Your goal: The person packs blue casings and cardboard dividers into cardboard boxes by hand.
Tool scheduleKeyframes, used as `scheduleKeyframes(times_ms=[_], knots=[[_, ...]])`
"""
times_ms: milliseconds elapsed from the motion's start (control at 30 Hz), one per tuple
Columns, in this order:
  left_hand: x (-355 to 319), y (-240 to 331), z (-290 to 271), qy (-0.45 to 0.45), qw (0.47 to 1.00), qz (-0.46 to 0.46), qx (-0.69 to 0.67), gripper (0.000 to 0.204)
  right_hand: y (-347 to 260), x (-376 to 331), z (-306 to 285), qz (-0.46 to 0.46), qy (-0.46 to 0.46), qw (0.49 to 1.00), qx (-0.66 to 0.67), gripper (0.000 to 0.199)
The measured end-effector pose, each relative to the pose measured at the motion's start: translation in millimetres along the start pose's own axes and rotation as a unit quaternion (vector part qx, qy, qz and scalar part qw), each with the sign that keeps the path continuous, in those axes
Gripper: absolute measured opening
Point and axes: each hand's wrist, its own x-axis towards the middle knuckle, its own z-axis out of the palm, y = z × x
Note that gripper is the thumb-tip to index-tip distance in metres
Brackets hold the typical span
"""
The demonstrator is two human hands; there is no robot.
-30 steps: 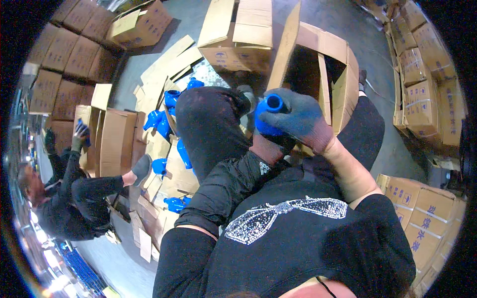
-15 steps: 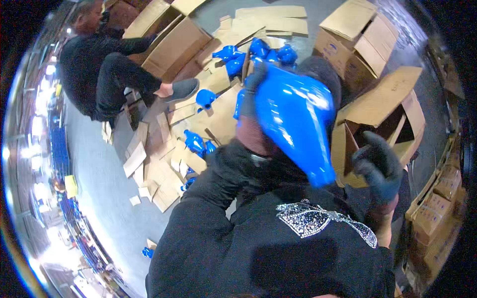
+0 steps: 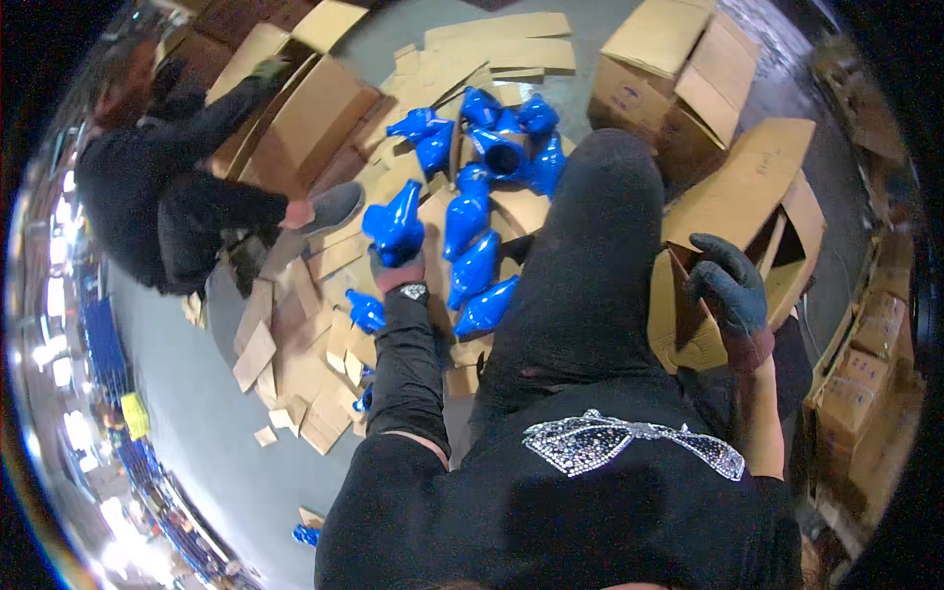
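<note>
My left hand, in a dark glove with a reddish cuff, is reached out over the cardboard on the floor. Its fingers, mostly hidden, are closed on a glossy blue vase-shaped piece whose narrow neck points up and away. A row of similar blue pieces lies just right of it, and a smaller blue piece sits near my wrist. Farther off, one blue piece turns its round dark mouth toward me. My gloved right hand hangs beside an open carton, fingers loosely bent and apart, holding nothing.
Torn flat cardboard covers the floor on the left. A co-worker sits at the far left with an arm at a large carton. Another carton stands at the far right, and stacked boxes line the right edge.
My left hand, which held a big-looking blue piece close in front of me, has swung out to the left and down. My right hand stays near the carton, fingers still bent.
</note>
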Motion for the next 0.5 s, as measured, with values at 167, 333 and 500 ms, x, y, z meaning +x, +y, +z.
scheduleKeyframes(times_ms=[167, 333, 500], knots=[[49, -41, -44, -0.063, 0.996, -0.049, 0.030, 0.046, 12, 10, -43, -0.063, 0.056, 0.993, -0.079, 0.036], [50, -32, -96, -0.168, 0.839, 0.244, 0.457, 0.058, 63, 54, -134, -0.141, 0.261, 0.955, -0.025, 0.033], [-9, -8, -61, -0.244, 0.673, 0.194, 0.671, 0.082, 162, 107, -266, -0.078, 0.403, 0.908, -0.078, 0.034]])
